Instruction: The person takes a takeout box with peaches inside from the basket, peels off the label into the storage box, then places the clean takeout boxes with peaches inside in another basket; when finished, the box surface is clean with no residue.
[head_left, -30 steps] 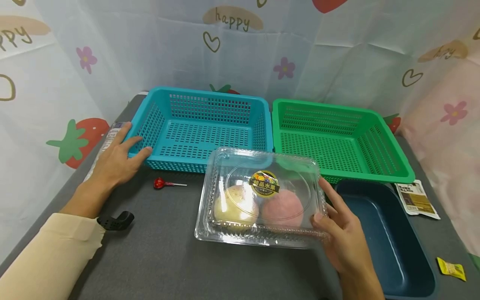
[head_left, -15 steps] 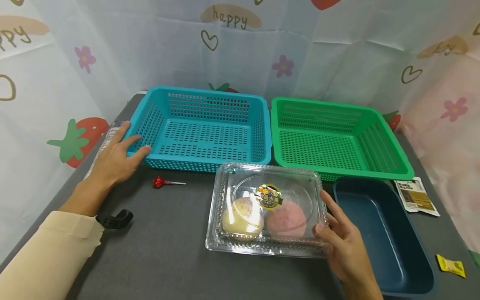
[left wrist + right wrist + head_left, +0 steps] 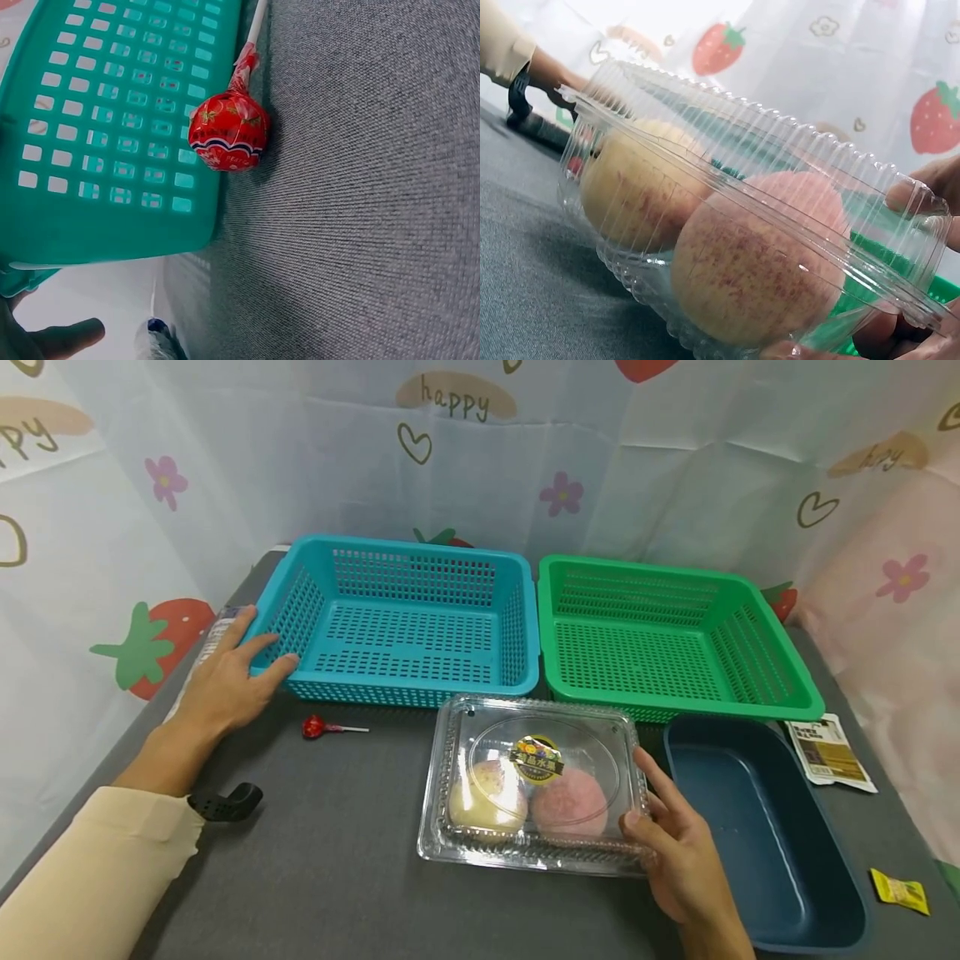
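Note:
My right hand grips the right end of a clear plastic fruit box, thumb on the lid side. Inside lie a yellowish peach and a pink peach; the right wrist view shows the lid down over both. Whether the box touches the table I cannot tell. My left hand rests on the near left corner of a blue basket, fingers spread and fairly straight. In front of that basket lies a red lollipop, seen close in the left wrist view beside the basket wall.
A green basket stands right of the blue one. Nearer me is a dark blue tub. A white and brown packet and a yellow wrapped sweet lie at the right. Another package is partly hidden by my left hand.
My right hand has brought the fruit box slightly right and nearer me, away from overlapping the blue basket. My left hand has stayed at the basket's corner.

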Demonstrator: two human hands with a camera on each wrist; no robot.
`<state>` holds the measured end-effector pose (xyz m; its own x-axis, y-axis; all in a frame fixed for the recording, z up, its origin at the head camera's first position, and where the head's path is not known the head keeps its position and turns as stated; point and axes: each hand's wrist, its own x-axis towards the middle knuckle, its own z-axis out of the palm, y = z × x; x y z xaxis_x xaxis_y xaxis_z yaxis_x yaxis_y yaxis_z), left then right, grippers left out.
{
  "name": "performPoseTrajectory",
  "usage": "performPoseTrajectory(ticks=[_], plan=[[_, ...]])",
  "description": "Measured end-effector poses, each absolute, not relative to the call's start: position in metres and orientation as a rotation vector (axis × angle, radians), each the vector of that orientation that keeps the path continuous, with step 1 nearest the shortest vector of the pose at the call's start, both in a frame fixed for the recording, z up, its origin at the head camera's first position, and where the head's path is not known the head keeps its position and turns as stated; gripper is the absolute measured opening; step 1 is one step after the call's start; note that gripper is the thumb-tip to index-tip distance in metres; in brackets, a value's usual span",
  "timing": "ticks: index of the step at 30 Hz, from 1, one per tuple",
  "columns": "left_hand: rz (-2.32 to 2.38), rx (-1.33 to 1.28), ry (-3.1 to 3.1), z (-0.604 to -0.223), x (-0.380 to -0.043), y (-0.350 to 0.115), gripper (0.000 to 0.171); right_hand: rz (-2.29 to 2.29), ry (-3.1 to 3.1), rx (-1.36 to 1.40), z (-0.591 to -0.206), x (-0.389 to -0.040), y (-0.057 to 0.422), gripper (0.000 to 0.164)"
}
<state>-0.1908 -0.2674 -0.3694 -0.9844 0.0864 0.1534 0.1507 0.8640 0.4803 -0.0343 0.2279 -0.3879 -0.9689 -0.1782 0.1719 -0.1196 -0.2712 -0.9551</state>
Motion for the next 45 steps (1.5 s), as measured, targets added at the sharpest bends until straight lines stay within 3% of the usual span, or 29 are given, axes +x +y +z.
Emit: performPoseTrajectory(ticks=[13,23,35,45], plan=[[-0.759,-0.219,-2.92,-0.368,-0.19,-0.27,0.069,-2.294,2.009,-0.124,-0.393,-0.039,0.224,0.067],[-0.852,-0.224,-2.905,-0.353,-0.184,-0.272,0.074,-2.255,2.248,-0.16,-0.403,-0.042,0.22,0.062],[-0.941,-0.328,-2.64,-0.317,-0.141,-0.244,0.074,-2.213,2.384,-0.231,-0.408,-0.042,0.219,0.061],[-1.063,-0.449,-2.479,-0.309,-0.111,-0.215,0.075,-2.218,2.403,-0.243,-0.408,-0.043,0.219,0.06]])
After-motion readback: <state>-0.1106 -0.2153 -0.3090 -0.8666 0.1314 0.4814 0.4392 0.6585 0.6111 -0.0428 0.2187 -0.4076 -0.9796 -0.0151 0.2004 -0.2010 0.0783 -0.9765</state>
